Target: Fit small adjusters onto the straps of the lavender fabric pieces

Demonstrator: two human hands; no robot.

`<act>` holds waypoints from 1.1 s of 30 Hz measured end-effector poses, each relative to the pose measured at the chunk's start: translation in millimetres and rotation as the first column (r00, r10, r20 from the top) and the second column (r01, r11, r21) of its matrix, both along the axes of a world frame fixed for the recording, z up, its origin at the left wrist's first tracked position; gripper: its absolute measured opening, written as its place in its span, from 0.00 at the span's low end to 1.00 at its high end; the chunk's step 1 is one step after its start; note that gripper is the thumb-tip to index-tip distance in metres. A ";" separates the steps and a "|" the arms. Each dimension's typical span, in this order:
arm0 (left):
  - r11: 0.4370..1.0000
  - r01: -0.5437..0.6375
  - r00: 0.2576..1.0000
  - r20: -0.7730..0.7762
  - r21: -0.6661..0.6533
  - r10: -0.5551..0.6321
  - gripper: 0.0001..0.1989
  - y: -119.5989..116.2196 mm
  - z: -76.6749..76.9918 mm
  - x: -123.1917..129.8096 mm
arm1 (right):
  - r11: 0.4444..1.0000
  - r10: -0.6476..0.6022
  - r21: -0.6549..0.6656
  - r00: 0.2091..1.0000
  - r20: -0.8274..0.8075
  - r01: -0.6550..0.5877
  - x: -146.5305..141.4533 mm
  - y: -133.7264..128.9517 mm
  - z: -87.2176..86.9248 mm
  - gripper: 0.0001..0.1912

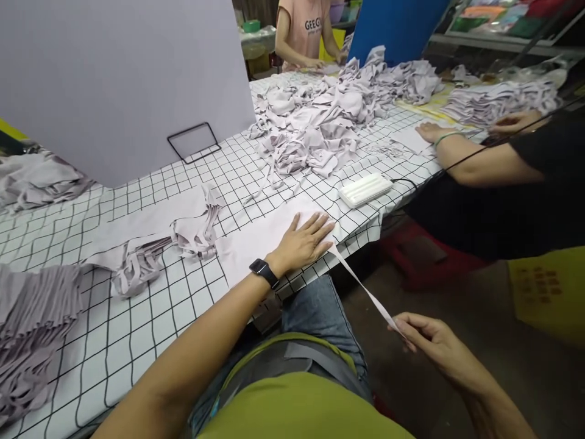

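Observation:
My left hand (302,242) lies flat with its fingers spread on a pale pinkish-white fabric piece (256,238) near the table's front edge. A watch with a black band is on that wrist. From the fabric's right end a narrow fabric strip (361,283) stretches down past the edge, pulled straight. My right hand (423,335) pinches the strip's far end, low and to the right, off the table. To the left of the fabric lies a stack of cut fabric pieces (150,241) with ruffled, strip-like ends.
A white power bank (365,190) with a cable lies right of my left hand. Beyond it is a heap of fabric scraps (320,122). A grey panel (128,79) stands at left. Co-workers' hands (434,133) work at right and at the far side. More stacked fabric (36,329) sits near left.

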State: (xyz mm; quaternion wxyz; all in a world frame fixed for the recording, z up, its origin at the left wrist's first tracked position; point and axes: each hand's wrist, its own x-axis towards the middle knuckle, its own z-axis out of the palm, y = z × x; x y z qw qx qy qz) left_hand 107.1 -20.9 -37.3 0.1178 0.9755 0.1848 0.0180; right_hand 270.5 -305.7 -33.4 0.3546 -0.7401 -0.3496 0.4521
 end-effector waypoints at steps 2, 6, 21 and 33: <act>1.000 0.002 1.000 0.002 0.005 -0.002 0.29 0.0 -0.4 0.0 | 0.999 0.024 0.018 0.987 0.158 -0.028 1.9 -3.7 -7.2 0.28; 1.000 -0.005 1.000 0.029 0.009 0.005 0.29 -0.1 -3.0 0.1 | 0.992 -0.029 0.127 0.906 0.422 -0.027 7.1 2.6 -36.2 0.20; 0.999 -0.004 0.999 0.042 0.053 0.002 0.29 -1.5 -3.6 -0.2 | 0.919 -0.059 0.395 0.978 0.199 -0.025 -15.5 149.1 -61.2 0.27; 1.000 -0.008 0.999 0.053 0.025 0.007 0.28 -0.4 -2.2 -0.1 | 0.981 0.009 0.192 0.999 0.041 -0.017 -14.6 47.0 -19.8 0.28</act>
